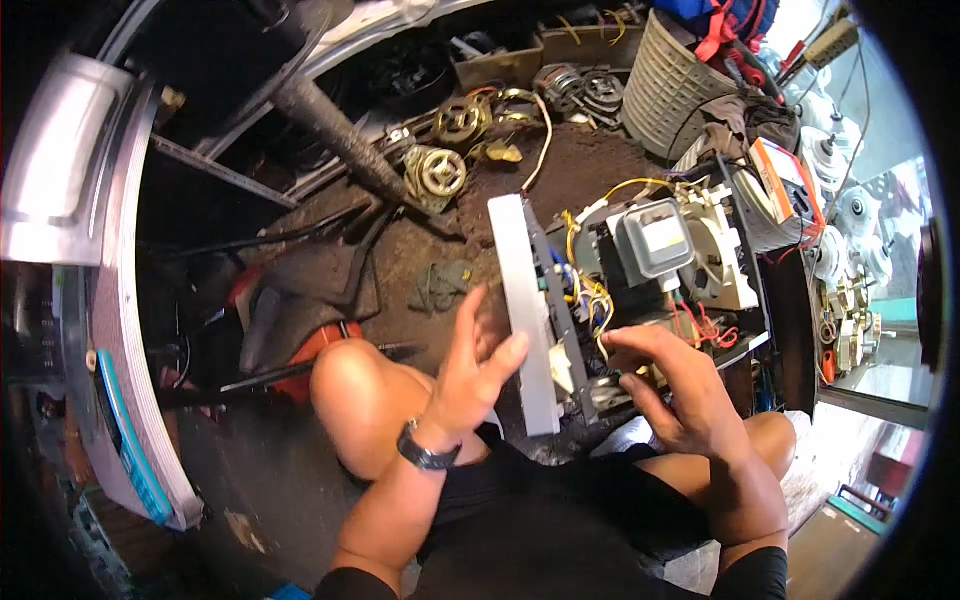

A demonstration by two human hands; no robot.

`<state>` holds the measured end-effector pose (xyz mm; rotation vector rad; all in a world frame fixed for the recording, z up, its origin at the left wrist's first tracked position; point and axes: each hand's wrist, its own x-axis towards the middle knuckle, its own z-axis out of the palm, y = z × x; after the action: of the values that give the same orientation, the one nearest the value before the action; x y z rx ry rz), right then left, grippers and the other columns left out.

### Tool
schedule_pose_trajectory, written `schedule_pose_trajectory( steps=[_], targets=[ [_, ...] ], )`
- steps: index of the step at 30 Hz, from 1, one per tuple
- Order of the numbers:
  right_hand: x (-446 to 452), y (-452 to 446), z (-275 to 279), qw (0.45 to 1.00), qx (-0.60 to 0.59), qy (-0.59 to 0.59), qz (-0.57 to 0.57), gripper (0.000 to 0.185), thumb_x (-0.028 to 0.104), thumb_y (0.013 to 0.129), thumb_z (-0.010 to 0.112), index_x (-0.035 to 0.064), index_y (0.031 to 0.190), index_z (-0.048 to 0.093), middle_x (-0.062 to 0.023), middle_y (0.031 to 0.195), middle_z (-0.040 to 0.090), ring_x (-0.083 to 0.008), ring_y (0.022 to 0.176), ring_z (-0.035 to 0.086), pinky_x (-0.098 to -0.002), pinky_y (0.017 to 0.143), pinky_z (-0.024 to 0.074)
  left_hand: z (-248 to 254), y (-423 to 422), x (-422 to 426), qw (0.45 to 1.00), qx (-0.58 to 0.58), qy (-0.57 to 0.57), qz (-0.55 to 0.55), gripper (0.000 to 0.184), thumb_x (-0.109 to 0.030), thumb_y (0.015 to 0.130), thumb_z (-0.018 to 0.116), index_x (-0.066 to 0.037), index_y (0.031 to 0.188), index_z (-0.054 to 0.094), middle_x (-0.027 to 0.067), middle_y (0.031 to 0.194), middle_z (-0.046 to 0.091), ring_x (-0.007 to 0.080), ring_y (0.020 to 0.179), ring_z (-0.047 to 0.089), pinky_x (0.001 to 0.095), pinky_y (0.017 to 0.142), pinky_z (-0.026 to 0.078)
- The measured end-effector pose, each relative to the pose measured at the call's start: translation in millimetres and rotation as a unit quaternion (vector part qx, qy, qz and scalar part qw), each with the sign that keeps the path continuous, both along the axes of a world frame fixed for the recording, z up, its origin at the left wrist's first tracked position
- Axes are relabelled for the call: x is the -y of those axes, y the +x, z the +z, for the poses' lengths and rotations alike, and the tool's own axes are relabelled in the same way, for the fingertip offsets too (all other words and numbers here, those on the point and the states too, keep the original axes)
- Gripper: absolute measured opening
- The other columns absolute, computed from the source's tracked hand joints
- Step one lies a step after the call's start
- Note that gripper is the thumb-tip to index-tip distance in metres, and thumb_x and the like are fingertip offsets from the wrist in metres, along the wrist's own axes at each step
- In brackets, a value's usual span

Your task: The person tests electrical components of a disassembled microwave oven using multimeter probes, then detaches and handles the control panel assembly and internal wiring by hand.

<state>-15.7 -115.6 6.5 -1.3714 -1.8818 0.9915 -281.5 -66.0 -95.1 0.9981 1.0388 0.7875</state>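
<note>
An opened appliance stands on the floor before me, its white front panel [522,310] facing left. Inside it are a grey metal block [655,240], a cream plastic housing [720,250], and yellow, white and red wires [592,300]. Just left of the panel is my left hand [472,370], fingers apart and holding nothing visible; whether the thumb touches the panel is unclear. Over the near part of the interior, my right hand [675,385] curves its fingers and thumb towards each other beside the wires. Anything between those fingertips is too small to make out.
Beyond the appliance lie round metal motor parts [440,175] and a dark rag [440,285] on the dirty floor. A ribbed basket [675,85] and an orange-and-white box [782,185] stand at the right. A rusty metal leg [345,140] slants across the upper left.
</note>
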Motion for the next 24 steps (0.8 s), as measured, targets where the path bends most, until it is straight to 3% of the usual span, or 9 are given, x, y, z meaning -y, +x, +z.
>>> schedule_pose_trajectory(
  steps=[4, 6, 9, 12, 16, 17, 19, 21, 24],
  targets=[
    [-0.2, -15.0, -4.1, 0.996, 0.073, 0.021, 0.039, 0.043, 0.004, 0.097, 0.065, 0.0028, 0.138, 0.055, -0.0220, 0.123, 0.066, -0.0440, 0.110, 0.066, -0.0467, 0.093, 0.0542, 39.2, -8.3, -42.5, 0.995, -0.084, 0.038, -0.035, 0.106, -0.046, 0.099, 0.073, -0.001, 0.167, 0.006, 0.0343, 0.158, 0.038, 0.0307, 0.128, 0.062, 0.0417, 0.102, 0.054],
    [1.5, -19.5, -6.4, 0.994, 0.095, 0.012, 0.045, 0.043, 0.004, 0.097, 0.063, 0.0024, 0.139, 0.055, -0.0225, 0.123, 0.065, -0.0445, 0.110, 0.065, -0.0481, 0.092, 0.0539, 42.4, -3.5, -63.6, 0.991, -0.116, 0.027, -0.061, 0.110, -0.051, 0.096, 0.075, -0.009, 0.169, 0.005, 0.0270, 0.165, 0.031, 0.0283, 0.128, 0.060, 0.0422, 0.090, 0.058],
    [-0.4, -21.5, -8.7, 0.988, 0.140, -0.025, 0.061, 0.043, 0.005, 0.097, 0.060, 0.0020, 0.140, 0.053, -0.0235, 0.121, 0.066, -0.0451, 0.110, 0.065, -0.0509, 0.090, 0.0532, 25.9, 2.5, -78.1, 0.978, -0.174, 0.057, -0.104, 0.113, -0.052, 0.093, 0.078, -0.008, 0.169, 0.006, 0.0266, 0.157, 0.043, 0.0282, 0.125, 0.062, 0.0420, 0.086, 0.060],
    [-6.6, -24.8, -6.8, 0.980, 0.166, -0.076, 0.076, 0.044, 0.005, 0.096, 0.059, 0.0022, 0.140, 0.053, -0.0249, 0.116, 0.068, -0.0464, 0.108, 0.065, -0.0534, 0.089, 0.0522, 16.4, 6.7, -79.0, 0.983, -0.123, 0.068, -0.115, 0.127, -0.054, 0.086, 0.085, 0.005, 0.166, 0.005, 0.0378, 0.157, 0.041, 0.0395, 0.149, 0.042, 0.0436, 0.124, 0.032],
    [-11.9, -24.7, -7.0, 0.978, 0.155, -0.115, 0.079, 0.043, 0.006, 0.094, 0.061, 0.0037, 0.136, 0.054, -0.0272, 0.104, 0.069, -0.0491, 0.103, 0.065, -0.0561, 0.088, 0.0515, 12.0, 3.7, -77.1, 0.992, -0.069, 0.038, -0.102, 0.131, -0.052, 0.083, 0.088, 0.009, 0.164, 0.005, 0.0319, 0.153, 0.047, 0.0353, 0.145, 0.046, 0.0427, 0.122, 0.035],
    [-13.7, -22.9, -10.0, 0.981, 0.137, -0.111, 0.086, 0.040, 0.008, 0.094, 0.063, 0.0037, 0.133, 0.055, -0.0283, 0.102, 0.069, -0.0500, 0.101, 0.065, -0.0568, 0.086, 0.0515, 11.7, 4.0, -79.2, 0.989, -0.084, 0.044, -0.116, 0.124, -0.050, 0.086, 0.087, -0.002, 0.166, 0.006, 0.0259, 0.144, 0.053, 0.0305, 0.125, 0.057, 0.0389, 0.095, 0.047],
    [-16.6, -21.0, -10.2, 0.976, 0.150, -0.124, 0.094, 0.038, 0.008, 0.094, 0.063, 0.0036, 0.131, 0.056, -0.0282, 0.102, 0.069, -0.0499, 0.102, 0.065, -0.0568, 0.087, 0.0514, 13.4, 4.9, -82.2, 0.986, -0.096, 0.053, -0.127, 0.118, -0.048, 0.088, 0.085, -0.012, 0.169, 0.007, 0.0199, 0.136, 0.060, 0.0256, 0.106, 0.069, 0.0352, 0.068, 0.060],
    [-17.1, -22.1, -10.5, 0.976, 0.148, -0.126, 0.101, 0.032, 0.009, 0.095, 0.063, 0.0028, 0.126, 0.058, -0.0278, 0.101, 0.069, -0.0501, 0.101, 0.065, -0.0571, 0.086, 0.0512, 16.6, 5.6, -79.6, 0.989, -0.063, 0.036, -0.127, 0.121, -0.050, 0.087, 0.086, -0.014, 0.169, 0.006, 0.0204, 0.138, 0.058, 0.0264, 0.108, 0.069, 0.0377, 0.069, 0.061],
    [-16.7, -24.0, -9.4, 0.972, 0.165, -0.139, 0.097, 0.029, 0.010, 0.095, 0.063, 0.0029, 0.123, 0.059, -0.0276, 0.099, 0.069, -0.0503, 0.100, 0.065, -0.0575, 0.085, 0.0512, -5.2, 4.8, -76.4, 0.989, -0.061, 0.087, -0.104, 0.124, -0.055, 0.085, 0.087, -0.002, 0.167, 0.009, 0.0244, 0.147, 0.052, 0.0310, 0.134, 0.055, 0.0430, 0.109, 0.050]
  ],
)
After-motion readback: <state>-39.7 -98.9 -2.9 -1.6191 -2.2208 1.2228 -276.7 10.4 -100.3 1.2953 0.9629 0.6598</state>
